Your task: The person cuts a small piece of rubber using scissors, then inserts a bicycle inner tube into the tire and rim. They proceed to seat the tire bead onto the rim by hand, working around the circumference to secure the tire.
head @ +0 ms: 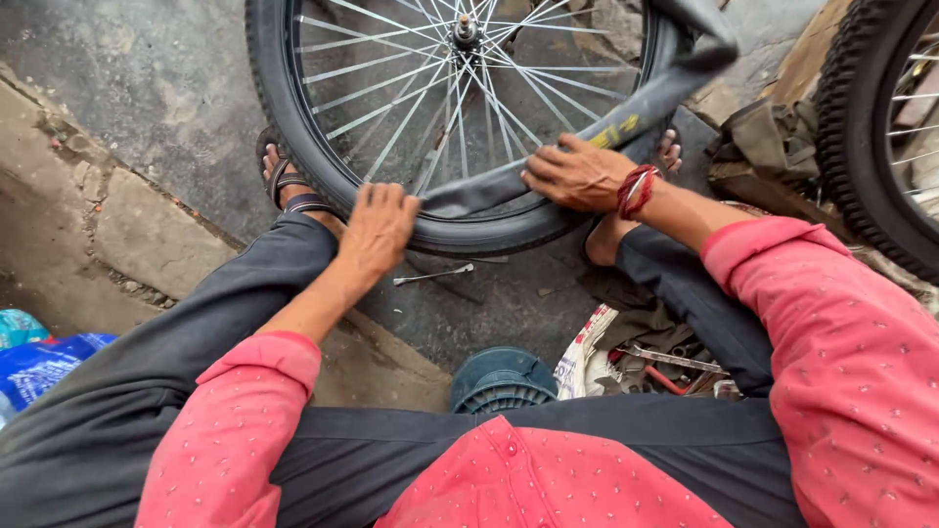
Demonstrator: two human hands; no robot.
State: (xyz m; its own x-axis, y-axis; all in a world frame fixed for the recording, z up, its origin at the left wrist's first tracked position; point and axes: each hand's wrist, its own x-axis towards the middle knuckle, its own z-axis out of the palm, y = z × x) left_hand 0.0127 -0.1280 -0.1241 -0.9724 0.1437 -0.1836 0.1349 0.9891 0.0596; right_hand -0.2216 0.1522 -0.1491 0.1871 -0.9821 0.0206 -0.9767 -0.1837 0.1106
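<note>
Head view, looking straight down over the lap of a seated person in a pink dotted shirt and dark trousers. A spoked bicycle wheel with black rubber tyre (293,127) lies flat on the dark wet ground just past the knees, its hub near the top edge of the picture. A limp black rubber inner tube (548,161) runs across the lower right part of the wheel, rising from the near rim up and out over the tyre at the upper right. The left hand (380,227) sits at the near edge of the tyre, fingers curled down over the rubber and pressed together, closed on the tyre where the tube's lower end meets it; whether it also pinches the tube there I cannot tell. The right hand (577,174), with a red thread band (636,190) at the wrist, lies palm-down on the tube, fingers spread flat and pressing it against the rim, not wrapped around it. A sandalled foot (286,181) shows under the wheel's left side. A thin metal tool (433,276) lies on the ground between the legs, near the tyre. A round dark teal ribbed object (499,379) stands nearer the body, with a heap of metal hand tools (670,364) just beside it. A second spoked wheel (871,137) is at the far right.
</note>
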